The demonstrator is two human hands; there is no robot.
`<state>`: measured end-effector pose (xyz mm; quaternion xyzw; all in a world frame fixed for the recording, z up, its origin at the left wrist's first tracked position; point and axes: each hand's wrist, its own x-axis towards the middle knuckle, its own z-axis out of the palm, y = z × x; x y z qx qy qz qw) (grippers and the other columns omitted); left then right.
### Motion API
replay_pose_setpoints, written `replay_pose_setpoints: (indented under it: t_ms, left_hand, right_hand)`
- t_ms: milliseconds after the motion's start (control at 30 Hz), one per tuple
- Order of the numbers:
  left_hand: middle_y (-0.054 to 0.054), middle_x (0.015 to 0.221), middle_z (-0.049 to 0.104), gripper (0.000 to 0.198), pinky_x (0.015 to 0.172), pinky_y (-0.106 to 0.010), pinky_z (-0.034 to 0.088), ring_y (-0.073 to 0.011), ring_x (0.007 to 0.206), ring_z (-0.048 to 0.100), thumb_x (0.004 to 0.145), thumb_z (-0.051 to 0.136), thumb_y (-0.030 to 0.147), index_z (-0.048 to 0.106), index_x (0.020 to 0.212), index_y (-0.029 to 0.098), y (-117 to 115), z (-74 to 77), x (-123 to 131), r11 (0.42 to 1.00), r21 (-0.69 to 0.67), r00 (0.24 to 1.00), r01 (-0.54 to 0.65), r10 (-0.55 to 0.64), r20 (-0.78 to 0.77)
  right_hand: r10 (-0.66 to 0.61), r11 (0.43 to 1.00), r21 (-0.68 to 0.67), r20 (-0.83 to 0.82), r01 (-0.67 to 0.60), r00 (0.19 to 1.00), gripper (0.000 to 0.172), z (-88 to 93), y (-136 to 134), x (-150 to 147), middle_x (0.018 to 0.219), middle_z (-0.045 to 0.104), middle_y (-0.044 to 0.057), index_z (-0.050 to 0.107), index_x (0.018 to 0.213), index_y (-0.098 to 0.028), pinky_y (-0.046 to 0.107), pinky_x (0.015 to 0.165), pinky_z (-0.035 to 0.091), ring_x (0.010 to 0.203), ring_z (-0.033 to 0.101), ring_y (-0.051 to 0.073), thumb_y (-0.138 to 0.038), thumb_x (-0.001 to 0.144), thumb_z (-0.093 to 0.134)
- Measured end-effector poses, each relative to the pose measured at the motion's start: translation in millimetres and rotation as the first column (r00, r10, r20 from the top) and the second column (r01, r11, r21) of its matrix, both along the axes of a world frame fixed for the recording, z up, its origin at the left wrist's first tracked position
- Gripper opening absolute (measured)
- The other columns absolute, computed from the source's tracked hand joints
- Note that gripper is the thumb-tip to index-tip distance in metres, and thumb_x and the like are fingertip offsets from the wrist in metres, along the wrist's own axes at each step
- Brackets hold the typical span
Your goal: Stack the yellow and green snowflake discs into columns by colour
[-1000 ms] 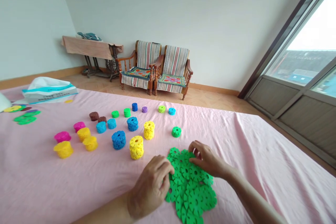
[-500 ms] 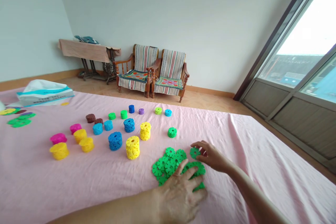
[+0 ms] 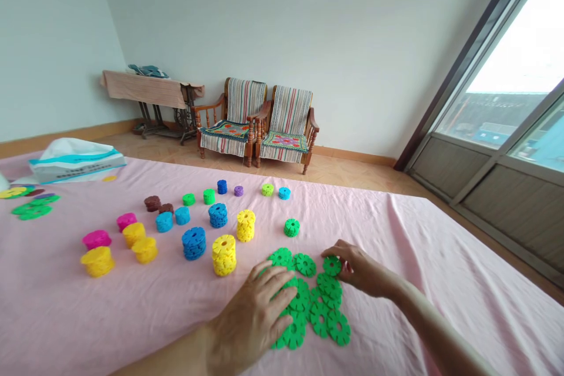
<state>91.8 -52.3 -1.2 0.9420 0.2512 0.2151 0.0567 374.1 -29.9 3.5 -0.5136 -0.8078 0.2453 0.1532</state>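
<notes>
While your right hand pinches a green disc, your left hand lies spread, gripping nothing, on loose green discs near the sheet edge; colored stacks stand built, these discs remain unstacked.

Here we go: the left hand is spread flat over the green snowflake discs at lower centre of the frame! The right hand is out at the pile's upper right, fingers pinching a single green disc. Just above the pile, a short green stack stands alone. To the left, a tall yellow stack and a blue stack front a whole lineup of coloured stacks across the pink sheet. Up top, two wooden armchairs sit against the wall, and a big window takes the right side.
</notes>
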Motion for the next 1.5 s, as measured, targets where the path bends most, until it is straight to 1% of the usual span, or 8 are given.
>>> replay_pose_setpoints:
  t_ms: [133, 267, 433, 600, 800, 933, 1133, 1500]
  left_hand:
    - [-0.005, 0.122, 0.059, 0.029, 0.101, -0.045, 0.041, -0.0229, 0.115, 0.050, 0.085, 0.058, 0.016, 0.057, 0.113, 0.021, -7.7, -5.6, -17.4, 0.999, -0.031, 0.998, -0.033, 0.035, 0.045]
    - [-0.005, 0.112, 0.062, 0.025, 0.096, -0.041, 0.046, -0.0210, 0.107, 0.055, 0.085, 0.056, 0.011, 0.058, 0.108, 0.021, -6.9, -15.1, -23.3, 0.994, -0.087, 0.987, -0.066, 0.078, 0.142]
    - [-0.005, 0.106, 0.063, 0.021, 0.092, -0.039, 0.048, -0.0204, 0.101, 0.057, 0.085, 0.055, 0.009, 0.060, 0.101, 0.021, -4.9, -14.6, -22.1, 0.991, -0.124, 0.974, -0.049, 0.075, 0.215]
    - [-0.004, 0.104, 0.063, 0.019, 0.090, -0.037, 0.048, -0.0196, 0.100, 0.057, 0.085, 0.054, 0.010, 0.060, 0.100, 0.021, -5.3, -12.4, -23.3, 0.986, -0.159, 0.968, -0.038, 0.076, 0.239]
    - [-0.005, 0.099, 0.064, 0.017, 0.086, -0.034, 0.049, -0.0189, 0.096, 0.058, 0.083, 0.054, 0.008, 0.061, 0.093, 0.019, -4.0, -13.1, -24.2, 0.985, -0.167, 0.957, -0.035, 0.081, 0.279]
    - [-0.004, 0.096, 0.064, 0.016, 0.084, -0.032, 0.049, -0.0176, 0.093, 0.058, 0.084, 0.054, 0.008, 0.062, 0.091, 0.020, -3.9, -15.0, -25.2, 0.981, -0.193, 0.944, -0.027, 0.089, 0.316]
    - [-0.003, 0.093, 0.064, 0.014, 0.084, -0.030, 0.048, -0.0164, 0.090, 0.058, 0.084, 0.053, 0.009, 0.062, 0.086, 0.020, -4.2, -15.2, -26.9, 0.981, -0.192, 0.931, -0.020, 0.088, 0.353]
    - [-0.003, 0.091, 0.063, 0.015, 0.082, -0.029, 0.046, -0.0158, 0.088, 0.057, 0.085, 0.052, 0.008, 0.061, 0.082, 0.020, -2.6, -23.7, -25.9, 0.977, -0.208, 0.911, -0.040, 0.121, 0.395]
  right_hand:
    - [-0.028, 0.995, -0.094, -0.010, 0.027, 1.000, 0.045, 0.1, 2.2, 2.4, 0.097, 0.056, 0.005, 0.059, 0.113, -0.022, 0.027, 0.066, 0.048, 0.074, 0.056, 0.013, -0.014, 0.069, 0.063]
    - [-0.019, 0.997, -0.071, 0.020, 0.020, 1.000, 0.050, -0.4, 1.6, 0.5, 0.096, 0.055, 0.004, 0.058, 0.117, -0.023, 0.029, 0.069, 0.047, 0.074, 0.055, 0.014, -0.012, 0.069, 0.062]
    - [-0.013, 0.998, -0.055, 0.018, 0.014, 1.000, 0.052, 0.4, -4.8, -4.7, 0.093, 0.055, 0.003, 0.056, 0.121, -0.025, 0.028, 0.069, 0.046, 0.072, 0.055, 0.012, -0.008, 0.073, 0.056]
    - [-0.027, 0.998, -0.060, 0.021, 0.028, 0.999, 0.042, 0.2, -8.7, -4.4, 0.091, 0.056, 0.003, 0.057, 0.118, -0.024, 0.029, 0.069, 0.046, 0.073, 0.056, 0.013, -0.013, 0.078, 0.054]
    - [-0.051, 0.998, 0.047, 0.080, 0.047, 0.995, 0.031, -10.5, -9.5, 0.2, 0.089, 0.059, 0.003, 0.056, 0.111, -0.021, 0.031, 0.072, 0.045, 0.078, 0.057, 0.016, -0.023, 0.080, 0.056]
    - [-0.157, 0.977, 0.149, 0.023, 0.152, 0.987, 0.027, -19.9, 7.3, -6.9, 0.083, 0.060, 0.002, 0.057, 0.104, -0.019, 0.030, 0.065, 0.046, 0.066, 0.056, 0.014, -0.030, 0.079, 0.059]
    - [-0.297, 0.899, 0.235, -0.294, 0.370, 0.908, 0.032, -31.4, 55.0, -43.1, 0.097, 0.059, 0.007, 0.056, 0.105, -0.018, 0.028, 0.059, 0.048, 0.069, 0.057, 0.014, -0.035, 0.078, 0.061]
    - [-0.248, 0.888, 0.294, -0.342, 0.354, 0.906, 0.032, -49.8, 91.3, -73.8, 0.105, 0.054, 0.007, 0.060, 0.100, -0.020, 0.034, 0.071, 0.049, 0.086, 0.059, 0.019, -0.033, 0.071, 0.068]
